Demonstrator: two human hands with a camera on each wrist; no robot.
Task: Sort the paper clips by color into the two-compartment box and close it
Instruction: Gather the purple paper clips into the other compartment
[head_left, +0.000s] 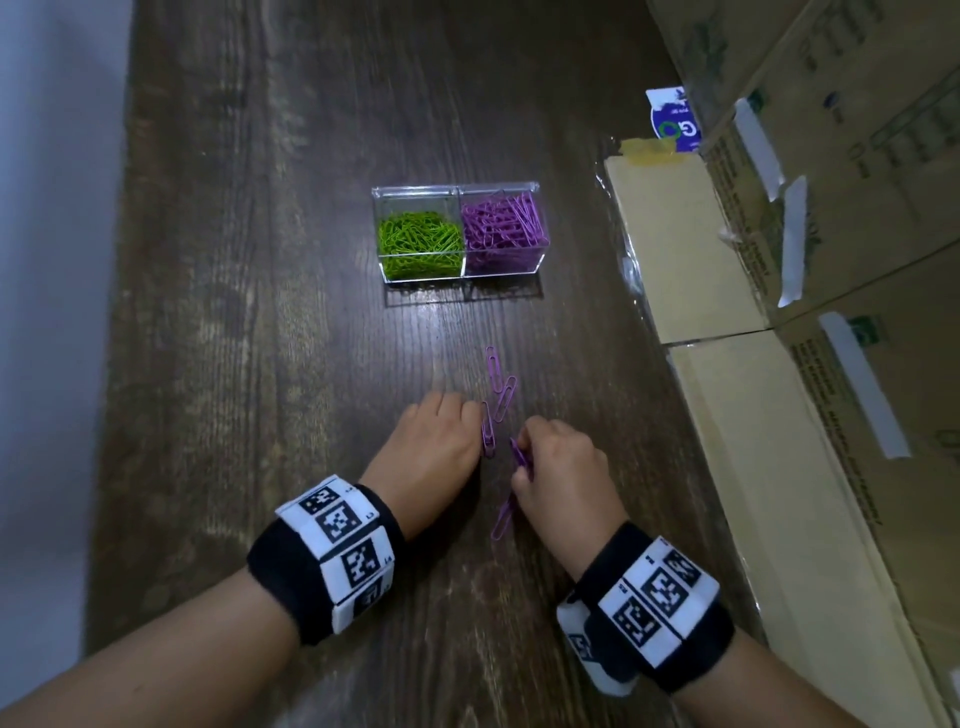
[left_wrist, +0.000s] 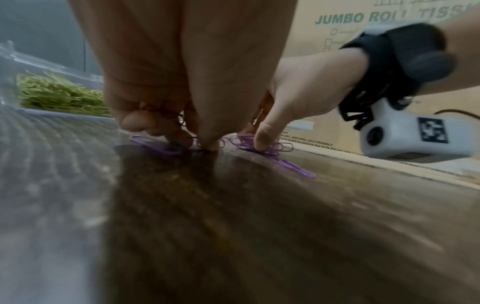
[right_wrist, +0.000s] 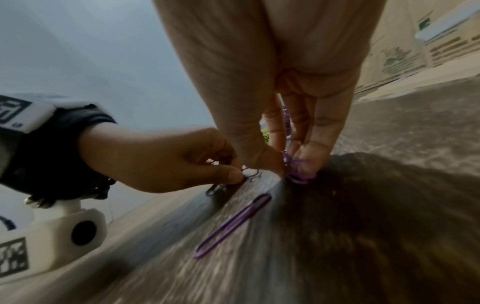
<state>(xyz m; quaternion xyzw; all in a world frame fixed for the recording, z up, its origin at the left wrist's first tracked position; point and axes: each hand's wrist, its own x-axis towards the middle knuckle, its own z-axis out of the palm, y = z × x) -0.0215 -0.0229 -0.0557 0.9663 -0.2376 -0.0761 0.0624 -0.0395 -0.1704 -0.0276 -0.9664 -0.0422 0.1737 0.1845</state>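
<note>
With my left hand (head_left: 441, 434) and my right hand (head_left: 558, 457) each pinching purple clips (head_left: 501, 397) low in the middle, I should grab the loose ones too, then drop them in the box (head_left: 457, 193) above, purple side

Dim overhead light, glare streaks on table (head_left: 311, 312) — wrist views blurred, edges warped, dark shadows beneath hands.

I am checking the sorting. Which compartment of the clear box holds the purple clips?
The right compartment, nearer the cardboard boxes; the left compartment holds only green clips.
</note>
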